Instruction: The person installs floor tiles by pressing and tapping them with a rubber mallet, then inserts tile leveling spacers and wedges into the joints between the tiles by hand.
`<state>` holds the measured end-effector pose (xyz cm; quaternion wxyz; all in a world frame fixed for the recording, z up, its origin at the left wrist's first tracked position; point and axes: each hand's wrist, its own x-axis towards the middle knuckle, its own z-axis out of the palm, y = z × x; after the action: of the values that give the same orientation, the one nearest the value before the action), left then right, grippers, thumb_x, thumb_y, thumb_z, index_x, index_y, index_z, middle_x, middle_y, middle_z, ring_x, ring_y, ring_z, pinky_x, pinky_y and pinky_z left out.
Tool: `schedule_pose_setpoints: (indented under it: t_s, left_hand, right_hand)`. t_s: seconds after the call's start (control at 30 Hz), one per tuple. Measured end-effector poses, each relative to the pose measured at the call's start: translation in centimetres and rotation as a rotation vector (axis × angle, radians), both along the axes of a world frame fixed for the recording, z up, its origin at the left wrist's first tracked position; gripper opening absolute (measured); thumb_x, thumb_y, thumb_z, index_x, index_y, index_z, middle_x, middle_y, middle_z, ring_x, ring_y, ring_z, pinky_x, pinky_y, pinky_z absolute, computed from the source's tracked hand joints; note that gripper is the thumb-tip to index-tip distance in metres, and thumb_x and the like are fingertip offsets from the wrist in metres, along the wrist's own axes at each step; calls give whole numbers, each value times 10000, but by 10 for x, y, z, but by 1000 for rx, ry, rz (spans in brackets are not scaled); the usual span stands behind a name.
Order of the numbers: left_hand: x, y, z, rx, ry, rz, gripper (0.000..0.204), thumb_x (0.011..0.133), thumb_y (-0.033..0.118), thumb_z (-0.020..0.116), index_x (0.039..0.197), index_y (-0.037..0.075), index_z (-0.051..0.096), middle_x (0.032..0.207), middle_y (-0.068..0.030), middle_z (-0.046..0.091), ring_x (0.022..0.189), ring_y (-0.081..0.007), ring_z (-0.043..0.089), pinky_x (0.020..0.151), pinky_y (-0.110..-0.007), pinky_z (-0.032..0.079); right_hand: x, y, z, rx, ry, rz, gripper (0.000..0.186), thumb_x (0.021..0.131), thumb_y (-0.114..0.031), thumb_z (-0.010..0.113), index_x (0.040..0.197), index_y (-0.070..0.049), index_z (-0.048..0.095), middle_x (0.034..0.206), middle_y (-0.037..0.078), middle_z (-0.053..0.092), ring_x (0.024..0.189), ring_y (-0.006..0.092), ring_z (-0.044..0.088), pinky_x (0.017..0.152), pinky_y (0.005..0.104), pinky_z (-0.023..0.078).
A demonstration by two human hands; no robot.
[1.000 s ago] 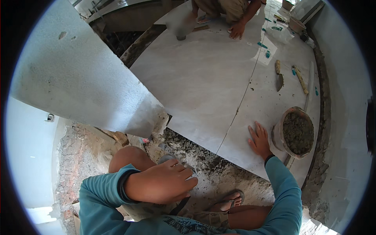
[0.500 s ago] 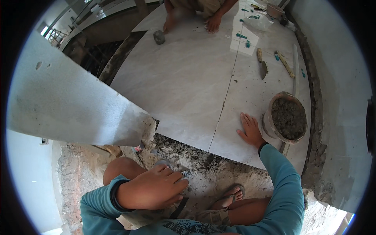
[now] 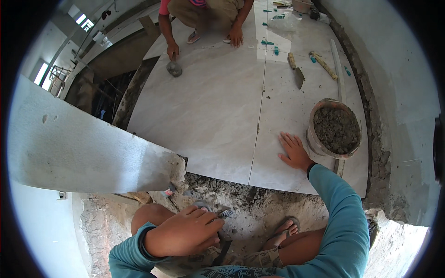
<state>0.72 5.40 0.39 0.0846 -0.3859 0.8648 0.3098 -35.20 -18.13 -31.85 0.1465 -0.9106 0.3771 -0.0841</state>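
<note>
My left hand (image 3: 187, 231), fingers curled downward, is above my legs; what it holds, if anything, is hidden. My right hand (image 3: 292, 152) lies flat with fingers spread on a pale marbled floor tile (image 3: 208, 106), just left of a bucket (image 3: 335, 130) of grey mortar. Beyond the bucket are a wooden-handled trowel (image 3: 298, 75), a light-handled tool (image 3: 324, 66), green plastic clips (image 3: 276, 51) and a long straight strip (image 3: 342, 88). Dark mortar and rubble (image 3: 208, 183) show along the tile's near edge.
A co-worker (image 3: 204, 18) squats across the tiles, one hand on a grey mallet (image 3: 174, 68). A white concrete ledge (image 3: 83, 148) juts in from the left, with a dark floor opening (image 3: 102, 102) behind it. A wall (image 3: 403, 116) runs along the right.
The view has shifted, showing more background at the upper left. The co-worker's hand and mallet have moved toward me over the tile. My hands stay much as they were.
</note>
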Motion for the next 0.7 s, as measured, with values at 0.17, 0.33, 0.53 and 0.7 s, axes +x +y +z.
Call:
schedule_pose_setpoints:
  t_s: [0.17, 0.33, 0.53, 0.7]
  left_hand:
    - [1, -3, 4, 40, -42, -10, 453, 974, 290, 658, 1331, 30, 562, 1194, -145, 631, 1071, -336, 643, 956, -461, 475]
    - [3, -2, -14, 84, -14, -24, 517, 990, 316, 624, 1414, 35, 531, 1215, -170, 638, 1108, -368, 640, 986, -481, 468]
    - [7, 3, -20, 56, 12, 32, 443, 1039, 363, 567, 1378, 77, 543, 1207, -168, 636, 1120, -388, 638, 989, -493, 474]
    - [2, -1, -12, 113, -49, 51, 446, 1028, 358, 583, 1373, 79, 552, 1235, -178, 646, 1137, -392, 634, 998, -492, 472]
  right_hand:
    - [-5, 2, -2, 14, 33, 14, 742, 1008, -475, 562, 1608, -90, 355, 1676, 194, 289, 1548, 382, 261, 1241, 569, 190]
    - [-6, 7, -9, -40, -22, 24, 744, 1017, -495, 543, 1610, -91, 348, 1673, 198, 294, 1534, 389, 280, 1236, 556, 202]
    - [0, 0, -6, 24, -118, 8, 740, 1034, -502, 515, 1618, -89, 327, 1671, 209, 281, 1545, 386, 249, 1242, 552, 187]
    - [5, -7, 0, -21, 33, 44, 775, 1037, -526, 507, 1635, -92, 275, 1680, 224, 242, 1558, 387, 218, 1249, 553, 174]
